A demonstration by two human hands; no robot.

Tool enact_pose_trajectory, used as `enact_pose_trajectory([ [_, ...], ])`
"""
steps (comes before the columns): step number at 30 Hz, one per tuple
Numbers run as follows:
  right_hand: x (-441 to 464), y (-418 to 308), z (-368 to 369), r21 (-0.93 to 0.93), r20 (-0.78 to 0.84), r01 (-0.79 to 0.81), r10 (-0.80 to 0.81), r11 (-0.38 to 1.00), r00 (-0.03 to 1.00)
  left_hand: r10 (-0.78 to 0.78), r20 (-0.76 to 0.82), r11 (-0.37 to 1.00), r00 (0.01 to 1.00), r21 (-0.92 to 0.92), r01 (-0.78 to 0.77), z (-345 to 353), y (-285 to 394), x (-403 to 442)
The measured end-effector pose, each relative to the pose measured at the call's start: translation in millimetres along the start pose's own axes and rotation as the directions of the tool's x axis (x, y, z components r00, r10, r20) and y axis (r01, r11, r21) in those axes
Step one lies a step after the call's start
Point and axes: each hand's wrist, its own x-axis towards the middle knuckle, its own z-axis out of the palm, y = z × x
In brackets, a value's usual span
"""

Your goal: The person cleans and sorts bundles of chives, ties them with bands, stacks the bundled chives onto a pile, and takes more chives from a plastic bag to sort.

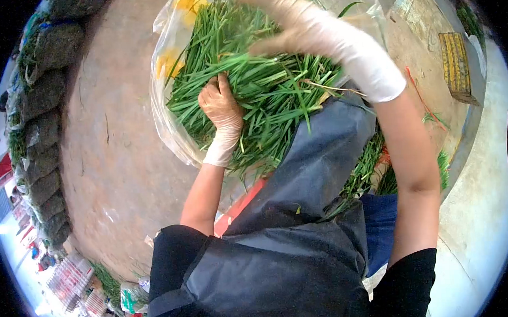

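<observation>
Long green leafy stalks (pixel 262 96) lie in a loose heap in a large clear plastic bag (pixel 160 109) with yellow patches. My left hand (pixel 222 106), in a thin pale glove, is closed around some of the stalks at the heap's left side. Over the upper right of the heap is my right hand (pixel 293 26), also gloved, its fingers apart and blurred by motion, with nothing visible in them. Close below the heap, a dark apron (pixel 321 150) covers my lap.
Dark bundles (pixel 43 128) with greenery line the left edge. A yellow and black striped block (pixel 455 65) stands on the right. More green stalks (pixel 365 165) lie beside my leg. An orange-red string (pixel 421 94) is on the floor. Crates (pixel 69 282) appear at lower left.
</observation>
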Motion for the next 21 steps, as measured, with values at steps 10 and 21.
enact_pose_trajectory([
  [10,-13,-26,100,-0.611,0.358,-0.032,0.313,0.791,0.880,0.095,0.456,0.978,0.885,-0.211,0.004,-52,-11,10],
  [21,-8,-10,116,-0.687,0.175,0.056,0.091,0.724,0.980,0.181,0.383,0.872,0.906,-0.488,0.031,-113,-46,88],
])
